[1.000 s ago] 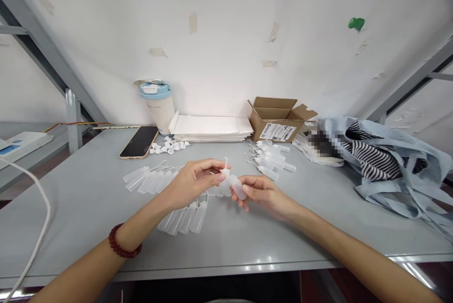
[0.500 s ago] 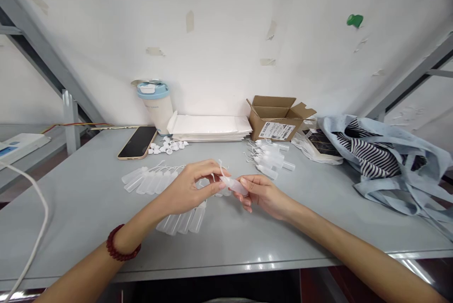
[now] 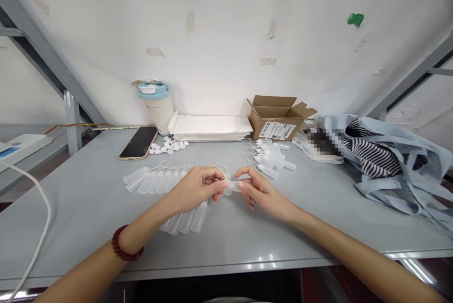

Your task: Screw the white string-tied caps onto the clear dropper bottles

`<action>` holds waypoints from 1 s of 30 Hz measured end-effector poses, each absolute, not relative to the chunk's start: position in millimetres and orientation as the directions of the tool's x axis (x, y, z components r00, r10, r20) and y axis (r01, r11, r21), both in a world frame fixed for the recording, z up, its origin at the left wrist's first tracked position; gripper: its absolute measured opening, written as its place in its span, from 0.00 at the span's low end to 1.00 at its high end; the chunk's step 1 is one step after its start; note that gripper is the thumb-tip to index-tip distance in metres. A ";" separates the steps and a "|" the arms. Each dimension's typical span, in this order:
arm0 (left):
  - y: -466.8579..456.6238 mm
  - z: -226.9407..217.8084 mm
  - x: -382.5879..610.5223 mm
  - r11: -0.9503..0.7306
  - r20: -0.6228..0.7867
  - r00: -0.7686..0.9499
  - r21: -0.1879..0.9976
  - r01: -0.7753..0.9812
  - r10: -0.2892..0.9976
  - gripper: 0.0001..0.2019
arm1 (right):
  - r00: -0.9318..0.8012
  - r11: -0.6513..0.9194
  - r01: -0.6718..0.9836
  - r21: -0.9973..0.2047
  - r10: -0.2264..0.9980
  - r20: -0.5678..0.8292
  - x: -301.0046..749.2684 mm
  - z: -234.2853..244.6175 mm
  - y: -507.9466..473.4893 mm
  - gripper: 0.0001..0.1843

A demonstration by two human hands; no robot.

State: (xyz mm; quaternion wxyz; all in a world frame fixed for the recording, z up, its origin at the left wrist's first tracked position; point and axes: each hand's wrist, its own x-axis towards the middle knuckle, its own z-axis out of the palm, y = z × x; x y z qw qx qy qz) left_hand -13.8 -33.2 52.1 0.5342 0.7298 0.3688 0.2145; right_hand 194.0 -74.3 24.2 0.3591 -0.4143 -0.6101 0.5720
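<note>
Between my hands is a small translucent squeeze bottle (image 3: 234,186), lying nearly level above the table. My left hand (image 3: 196,189) pinches its neck end with thumb and fingers, which partly cover that end. Around the body's other end my right hand (image 3: 264,194) closes thumb and fingers, its index finger raised and bent. A row of similar bottles (image 3: 155,182) with thin white strings at their tops lies behind my left hand. More bottles (image 3: 184,222) lie under my left wrist. To the right is a heap of stringed bottles (image 3: 271,155).
Small white caps (image 3: 170,146) lie beside a phone (image 3: 138,142). Along the wall stand a lidded cup (image 3: 157,107), a stack of white envelopes (image 3: 212,126) and an open carton (image 3: 276,121). A blue cloth bag (image 3: 375,152) is at right, a white cable (image 3: 42,208) at left.
The bottle has turned from tilted to nearly level. My left fingers have curled in more at its neck, and my right index finger has lifted off.
</note>
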 end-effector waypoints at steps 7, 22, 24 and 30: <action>-35.8 46.2 -4.5 -0.081 -0.079 0.627 0.971 0.223 0.775 0.11 | -0.339 0.144 0.314 -0.939 0.940 0.031 195.4 26.8 -79.5 0.14; -36.7 41.4 -0.8 -0.225 0.125 0.557 0.968 0.114 0.821 0.07 | -0.370 -0.001 0.216 -0.976 0.925 -0.083 193.4 27.6 -74.7 0.24; -36.8 41.4 -1.0 -0.246 0.145 0.555 0.963 0.110 0.819 0.06 | -0.417 -0.084 0.109 -0.991 0.900 -0.122 194.2 27.1 -73.3 0.25; -38.2 40.9 -0.9 -0.207 0.112 0.563 0.973 0.107 0.819 0.06 | -0.553 -0.277 -0.011 -0.961 0.802 -0.225 197.1 30.0 -70.2 0.30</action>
